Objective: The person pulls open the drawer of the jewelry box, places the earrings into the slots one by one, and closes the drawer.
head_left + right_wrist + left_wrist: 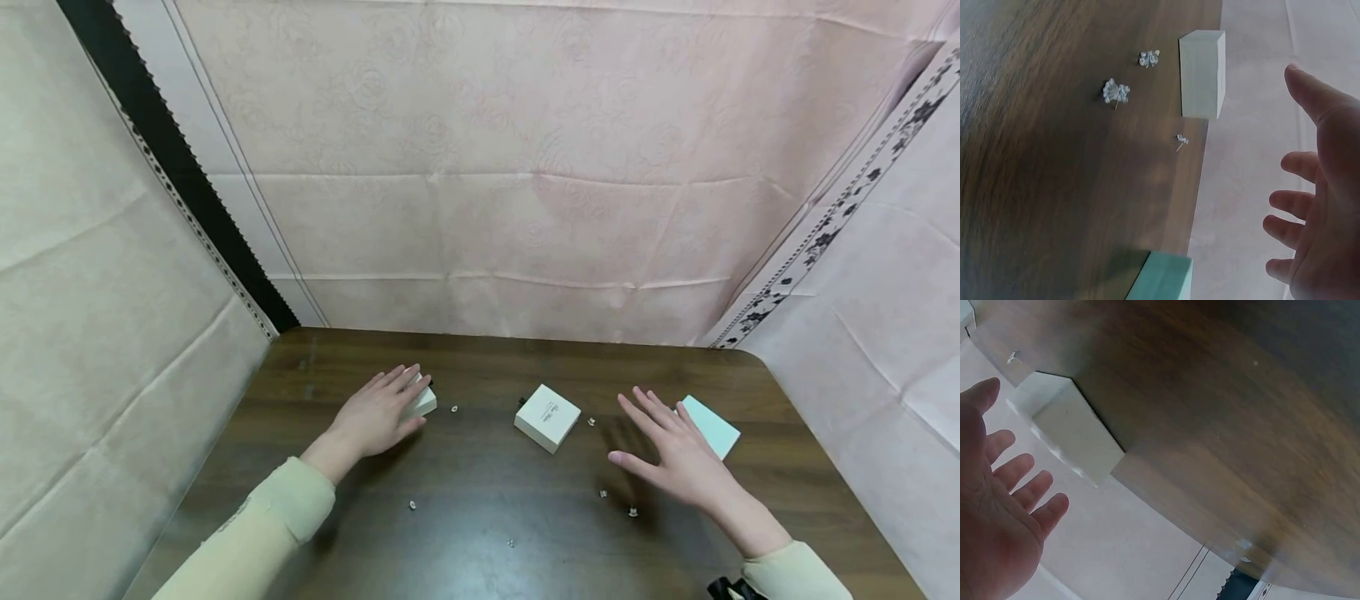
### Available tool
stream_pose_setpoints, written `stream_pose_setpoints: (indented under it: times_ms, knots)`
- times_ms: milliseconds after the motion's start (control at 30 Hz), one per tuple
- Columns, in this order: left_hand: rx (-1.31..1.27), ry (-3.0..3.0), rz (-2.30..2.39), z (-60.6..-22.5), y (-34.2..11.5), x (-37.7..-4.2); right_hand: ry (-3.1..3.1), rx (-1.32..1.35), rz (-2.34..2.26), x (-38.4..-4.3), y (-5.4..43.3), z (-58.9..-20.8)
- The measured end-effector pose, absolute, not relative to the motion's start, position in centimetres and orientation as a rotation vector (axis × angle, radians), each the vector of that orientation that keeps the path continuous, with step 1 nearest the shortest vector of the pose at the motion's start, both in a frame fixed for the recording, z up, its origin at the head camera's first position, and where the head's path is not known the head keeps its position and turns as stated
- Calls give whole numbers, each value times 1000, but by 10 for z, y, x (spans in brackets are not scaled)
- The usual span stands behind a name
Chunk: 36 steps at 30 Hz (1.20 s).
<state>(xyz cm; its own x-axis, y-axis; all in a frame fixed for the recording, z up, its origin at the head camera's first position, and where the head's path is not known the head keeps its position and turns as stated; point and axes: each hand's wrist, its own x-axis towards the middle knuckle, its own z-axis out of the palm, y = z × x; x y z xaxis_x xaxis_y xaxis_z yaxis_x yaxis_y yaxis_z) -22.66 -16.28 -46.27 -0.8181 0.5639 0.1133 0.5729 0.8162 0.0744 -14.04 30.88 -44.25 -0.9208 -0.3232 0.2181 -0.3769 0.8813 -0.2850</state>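
Observation:
My left hand [375, 414] is held over a small white box [424, 406] at the left, hiding part of it. In the left wrist view its fingers are spread apart from the box [1079, 428] and hold nothing. My right hand [678, 457] hovers with fingers spread beside a mint-green box [714, 427], covering one corner. Between the hands lies a white box [547, 417] with small print on its lid. Sparkly stud earrings lie near the right hand, among them a larger one [1115, 92], a second [1149, 59] and one with its post showing [1182, 139].
More tiny pieces lie on the dark wooden table [465, 467]: one [454, 408] beside the left box, another [412, 505] nearer the front, and a third [512, 543] near the front middle. Pale patterned cloth [480, 225] hangs behind the table and along both sides.

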Motion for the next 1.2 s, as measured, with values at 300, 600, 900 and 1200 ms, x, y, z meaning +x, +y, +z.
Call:
stream_pose_setpoints:
  times_ms: [300, 600, 900, 1200]
  knots:
    - [-927, -2887, -113, -474, -162, -230, -2879, 620, 518, -149, 292, -446]
    - [-960, -2813, -72, -486, -163, -233, -2895, 692, 562, -156, 273, -449]
    - [-1021, -2776, -95, -488, -171, -230, -2928, 756, 639, -161, 256, -448]
    - [-1097, -2700, -102, -491, -183, -226, -2948, 797, 714, -167, 240, -444]
